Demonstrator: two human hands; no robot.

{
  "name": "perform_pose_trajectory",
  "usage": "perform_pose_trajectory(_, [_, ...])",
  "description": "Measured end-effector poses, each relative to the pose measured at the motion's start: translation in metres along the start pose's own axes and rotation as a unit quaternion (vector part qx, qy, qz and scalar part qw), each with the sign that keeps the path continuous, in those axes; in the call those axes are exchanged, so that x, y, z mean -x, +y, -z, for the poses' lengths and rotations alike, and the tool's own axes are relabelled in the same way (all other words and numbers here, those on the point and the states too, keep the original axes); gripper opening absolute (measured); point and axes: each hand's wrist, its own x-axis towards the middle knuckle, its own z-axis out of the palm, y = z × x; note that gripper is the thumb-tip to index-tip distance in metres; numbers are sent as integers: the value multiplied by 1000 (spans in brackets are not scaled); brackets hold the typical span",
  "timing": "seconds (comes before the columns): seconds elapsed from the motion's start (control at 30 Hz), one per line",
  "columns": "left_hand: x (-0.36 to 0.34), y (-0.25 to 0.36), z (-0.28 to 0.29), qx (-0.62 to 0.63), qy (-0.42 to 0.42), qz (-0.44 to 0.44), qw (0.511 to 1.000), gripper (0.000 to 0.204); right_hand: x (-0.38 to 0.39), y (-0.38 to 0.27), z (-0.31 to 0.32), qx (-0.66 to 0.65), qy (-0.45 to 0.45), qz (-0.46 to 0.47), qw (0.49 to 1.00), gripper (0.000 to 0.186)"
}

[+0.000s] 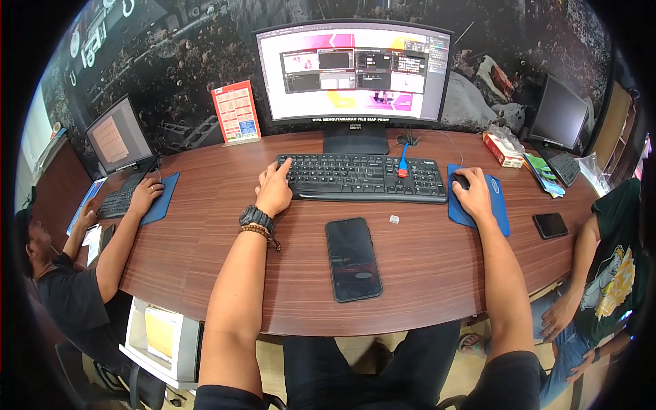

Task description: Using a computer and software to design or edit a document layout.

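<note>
My left hand rests at the left end of a black keyboard, its fingers stretched over the keys there. It holds nothing, and a black watch and a beaded bracelet circle that wrist. Over on the right, my right hand is wrapped over a black computer mouse on a blue mouse pad. A blue cable with a red plug lies across the keyboard's right part. Behind the keyboard stands a curved monitor showing several small window previews.
A dark smartphone and a small pale square piece lie between my forearms. A red desk calendar stands left of the monitor. One person types at the left; another sits at the right near a second phone.
</note>
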Motion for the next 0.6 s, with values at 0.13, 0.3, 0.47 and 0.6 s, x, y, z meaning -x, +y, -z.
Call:
perform_pose_trajectory(0.13, [1,3,1,3,-4,6,1000,60,0,1,1,-2,3,2,1000,34])
perform_pose_trajectory(0.3, [-1,0,1,-7,-9,5,1000,59,0,-1,0,-3,6,9,1000,34])
perform_pose_trajectory(0.47, [-1,-1,0,-7,-5,2,1000,59,0,-2,1,-4,5,2,1000,34])
perform_pose_trajectory(0.6, [0,2,0,-19,-8,4,1000,57,-1,2,1,-6,5,9,1000,35])
